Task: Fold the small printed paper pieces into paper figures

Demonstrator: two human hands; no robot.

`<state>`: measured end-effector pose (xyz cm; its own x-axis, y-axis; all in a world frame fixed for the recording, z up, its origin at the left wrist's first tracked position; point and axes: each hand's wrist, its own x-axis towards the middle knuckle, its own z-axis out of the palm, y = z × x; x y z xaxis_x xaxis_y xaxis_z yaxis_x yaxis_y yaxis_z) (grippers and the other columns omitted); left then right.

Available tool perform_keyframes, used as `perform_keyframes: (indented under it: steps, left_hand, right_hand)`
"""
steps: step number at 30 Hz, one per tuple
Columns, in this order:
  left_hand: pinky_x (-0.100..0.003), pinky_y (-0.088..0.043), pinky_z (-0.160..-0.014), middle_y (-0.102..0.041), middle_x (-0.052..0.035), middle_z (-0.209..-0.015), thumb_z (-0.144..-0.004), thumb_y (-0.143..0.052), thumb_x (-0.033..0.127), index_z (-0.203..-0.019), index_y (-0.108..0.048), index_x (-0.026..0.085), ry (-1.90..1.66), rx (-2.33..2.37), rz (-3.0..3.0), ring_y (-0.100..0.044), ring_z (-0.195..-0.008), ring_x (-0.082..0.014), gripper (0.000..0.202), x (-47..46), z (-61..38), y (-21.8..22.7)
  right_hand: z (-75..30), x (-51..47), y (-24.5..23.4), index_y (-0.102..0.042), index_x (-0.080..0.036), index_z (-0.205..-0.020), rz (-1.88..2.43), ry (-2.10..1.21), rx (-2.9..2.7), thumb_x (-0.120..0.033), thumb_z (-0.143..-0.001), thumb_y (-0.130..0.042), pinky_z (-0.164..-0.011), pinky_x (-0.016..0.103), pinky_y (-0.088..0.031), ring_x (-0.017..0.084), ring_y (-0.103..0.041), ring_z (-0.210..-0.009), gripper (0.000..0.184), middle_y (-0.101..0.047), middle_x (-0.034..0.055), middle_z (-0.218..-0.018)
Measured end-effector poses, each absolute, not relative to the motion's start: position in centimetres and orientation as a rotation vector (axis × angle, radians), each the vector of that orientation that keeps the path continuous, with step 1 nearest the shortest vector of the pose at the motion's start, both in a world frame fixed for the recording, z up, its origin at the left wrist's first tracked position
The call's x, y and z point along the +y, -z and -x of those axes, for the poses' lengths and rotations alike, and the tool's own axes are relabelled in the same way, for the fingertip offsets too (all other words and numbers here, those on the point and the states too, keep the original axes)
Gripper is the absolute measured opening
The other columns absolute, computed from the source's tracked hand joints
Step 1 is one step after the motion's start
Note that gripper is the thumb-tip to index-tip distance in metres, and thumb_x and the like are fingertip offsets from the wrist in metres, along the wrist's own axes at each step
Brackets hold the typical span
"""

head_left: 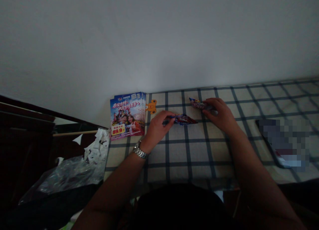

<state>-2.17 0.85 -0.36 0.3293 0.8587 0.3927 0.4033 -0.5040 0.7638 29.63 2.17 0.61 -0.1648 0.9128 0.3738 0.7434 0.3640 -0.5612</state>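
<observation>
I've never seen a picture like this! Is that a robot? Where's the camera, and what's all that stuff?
There's no robot here, just a person using two bare hands. The camera is worn on the person's head, looking forward and down, so the arms reach away from you.

A checked cloth covers the surface, next to a pale wall. On the left is a stack of bright leaflets, with an orange bear shape beside it. On the right lies a dark, flat object, too blurred to name.

The left hand, with a silver watch on its wrist, pinches a narrow colourful piece. The right hand holds another colourful piece. I can't tell exactly what those two are.
</observation>
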Motion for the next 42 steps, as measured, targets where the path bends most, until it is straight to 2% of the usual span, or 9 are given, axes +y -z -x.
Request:
perform_keyframes:
  steps: [5,13,19,24,34,42]
  left_hand:
    - [-0.033,-0.064,-0.089,-0.072,-0.0047,-0.109,-0.101,-0.066,0.021,-0.114,-0.067,0.022,-1.098,1.108,-2.049,-0.072,-0.096,-0.0149,0.013,0.8,2.1,0.1]
    - [-0.034,-0.064,-0.092,-0.072,-0.0051,-0.111,-0.102,-0.065,0.023,-0.116,-0.067,0.022,-1.092,1.105,-2.025,-0.073,-0.098,-0.0157,0.014,0.9,2.1,0.5]
    - [-0.033,-0.064,-0.091,-0.074,-0.0047,-0.110,-0.101,-0.066,0.023,-0.115,-0.068,0.022,-1.072,1.145,-1.999,-0.074,-0.096,-0.0156,0.014,1.1,2.1,0.9]
    - [-0.030,-0.063,-0.088,-0.074,-0.0036,-0.106,-0.100,-0.067,0.022,-0.112,-0.068,0.021,-1.095,1.137,-1.971,-0.074,-0.092,-0.0144,0.012,1.0,2.0,0.7]
    - [-0.029,-0.063,-0.085,-0.075,-0.0038,-0.105,-0.099,-0.069,0.022,-0.112,-0.068,0.020,-1.086,1.160,-1.940,-0.074,-0.090,-0.0140,0.013,1.0,1.8,0.6]
    - [-0.028,-0.062,-0.085,-0.073,-0.0013,-0.103,-0.098,-0.068,0.021,-0.109,-0.065,0.021,-1.078,1.163,-1.926,-0.073,-0.090,-0.0132,0.011,1.0,1.8,0.3]
  right_hand:
    - [-30.2,2.2,-0.6,-0.068,-0.022,-0.119,1.494,-0.311,-1.937,-0.032,-0.093,-0.066,-0.086,0.044,-0.060,0.028,-0.069,-0.100,0.028,-0.070,0.0111,-0.112]
    - [-29.1,1.7,-0.7,-0.070,-0.024,-0.114,1.520,-0.518,-1.699,-0.038,-0.094,-0.069,-0.083,0.041,-0.063,0.024,-0.074,-0.090,0.025,-0.077,0.0080,-0.110]
    - [-27.5,1.3,-1.1,-0.069,-0.026,-0.111,1.365,-0.738,-1.533,-0.046,-0.093,-0.073,-0.090,0.042,-0.064,0.025,-0.075,-0.104,0.027,-0.078,0.0072,-0.119]
    - [-26.3,1.1,-0.8,-0.070,-0.027,-0.109,1.276,-0.840,-1.441,-0.048,-0.092,-0.075,-0.093,0.042,-0.063,0.025,-0.075,-0.104,0.027,-0.078,0.0058,-0.118]
    - [-25.3,0.7,0.0,-0.068,-0.028,-0.112,1.107,-1.003,-1.533,-0.043,-0.095,-0.073,-0.101,0.047,-0.061,0.027,-0.072,-0.118,0.023,-0.074,0.0074,-0.128]
    - [-24.9,0.7,0.3,-0.069,-0.027,-0.110,1.102,-1.038,-1.554,-0.044,-0.094,-0.074,-0.106,0.051,-0.060,0.028,-0.071,-0.120,0.024,-0.073,0.0077,-0.128]
